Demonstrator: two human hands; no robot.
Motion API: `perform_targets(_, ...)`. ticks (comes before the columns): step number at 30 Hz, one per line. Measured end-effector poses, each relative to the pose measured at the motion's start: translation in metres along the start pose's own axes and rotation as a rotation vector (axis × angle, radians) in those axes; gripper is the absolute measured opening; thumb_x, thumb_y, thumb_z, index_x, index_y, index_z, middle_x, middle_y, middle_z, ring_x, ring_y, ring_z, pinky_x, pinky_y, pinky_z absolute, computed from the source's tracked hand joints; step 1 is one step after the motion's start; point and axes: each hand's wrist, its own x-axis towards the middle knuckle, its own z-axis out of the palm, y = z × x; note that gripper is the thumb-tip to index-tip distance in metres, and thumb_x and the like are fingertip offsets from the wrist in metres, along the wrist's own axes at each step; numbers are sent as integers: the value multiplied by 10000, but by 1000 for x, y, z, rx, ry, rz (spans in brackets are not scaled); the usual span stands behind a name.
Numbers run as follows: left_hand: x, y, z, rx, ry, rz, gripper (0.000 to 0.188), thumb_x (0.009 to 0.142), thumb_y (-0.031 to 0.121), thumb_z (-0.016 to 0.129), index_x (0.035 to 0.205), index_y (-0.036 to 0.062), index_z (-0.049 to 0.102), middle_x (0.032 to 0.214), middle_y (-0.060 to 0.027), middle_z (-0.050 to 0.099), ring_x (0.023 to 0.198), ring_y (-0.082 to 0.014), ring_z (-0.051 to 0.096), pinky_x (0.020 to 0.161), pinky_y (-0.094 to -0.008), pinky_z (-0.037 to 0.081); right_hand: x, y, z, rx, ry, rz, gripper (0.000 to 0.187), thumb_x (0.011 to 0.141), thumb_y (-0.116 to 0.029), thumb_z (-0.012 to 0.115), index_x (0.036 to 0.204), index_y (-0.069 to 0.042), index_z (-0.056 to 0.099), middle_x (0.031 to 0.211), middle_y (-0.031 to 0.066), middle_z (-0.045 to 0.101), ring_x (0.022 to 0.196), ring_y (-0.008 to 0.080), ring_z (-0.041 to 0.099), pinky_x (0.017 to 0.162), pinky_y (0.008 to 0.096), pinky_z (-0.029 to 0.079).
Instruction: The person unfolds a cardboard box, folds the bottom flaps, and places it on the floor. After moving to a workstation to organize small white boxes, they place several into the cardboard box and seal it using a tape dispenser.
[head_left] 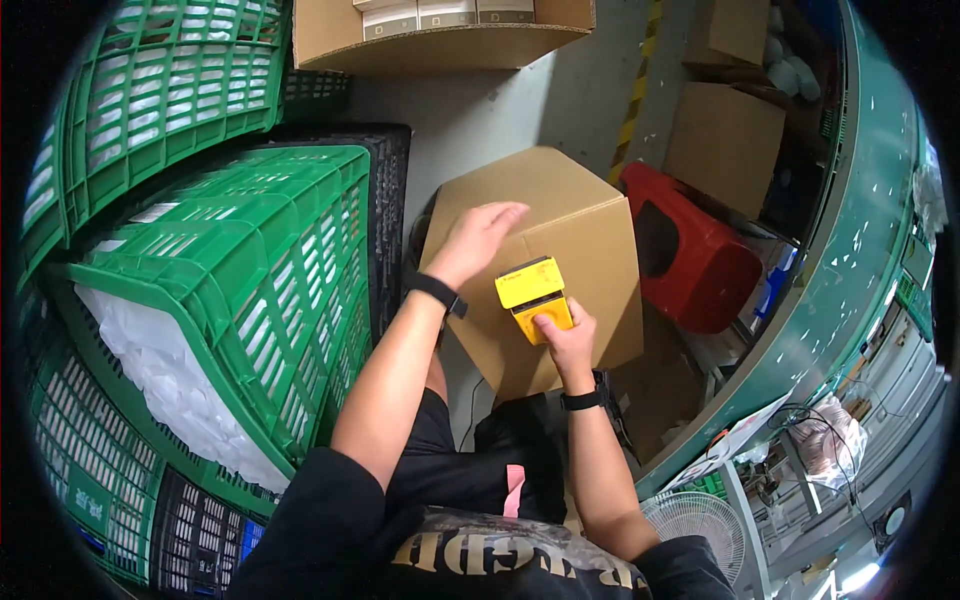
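Note:
In front of my legs stands a cardboard box (pixel 602 252), its flaps folded closed. My right hand (pixel 570 342) grips a yellow handheld tool (pixel 530 283) with a wide flat head and a black band; its exact kind I cannot make out. The thumb lies on the tool's lower yellow part, and the head is over the box. My left hand (pixel 478 242) is over the box's left part, fingers stretched out toward the right, holding nothing. Whether its palm touches the cardboard I cannot tell.
Green slatted crates (pixel 255 265) with white bagged contents crowd the left side. An open carton (pixel 440 48) holding small white boxes is at the far end. To the right are a red plastic stool (pixel 690 255) and a long green table (pixel 835 290). A fan (pixel 697 530) stands lower right.

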Motion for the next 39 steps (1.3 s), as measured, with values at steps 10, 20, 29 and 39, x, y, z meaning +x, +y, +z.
perform_targets(10,-9,45,-6,149,-347,-115,251,962,169,605,1090,-25,699,980,-116,739,899,-148,680,838,-294,527,3,-15,-1,-56,-3,-31,277,814,-182,765,949,38,664,830,48,702,725,101,624,673,255,505)
perform_targets(20,-11,45,-2,-35,-458,-53,222,915,149,650,995,-44,724,836,-97,740,726,-136,678,715,-272,546,-16,-30,-7,-137,-10,25,299,819,-197,766,981,41,685,811,41,702,726,90,618,679,250,503)
perform_targets(29,6,47,-22,-161,-509,-230,209,942,101,614,1001,-82,697,873,-128,731,783,-167,710,744,-278,561,-42,-10,-18,-185,-1,137,271,842,-194,744,953,46,687,778,38,690,715,85,606,667,256,497)
perform_targets(39,26,58,-41,-124,-408,-183,222,942,132,633,971,-80,693,831,-131,718,736,-171,714,703,-270,575,-90,34,-45,-224,45,105,280,863,-211,721,950,54,685,770,46,687,702,85,604,651,259,497)
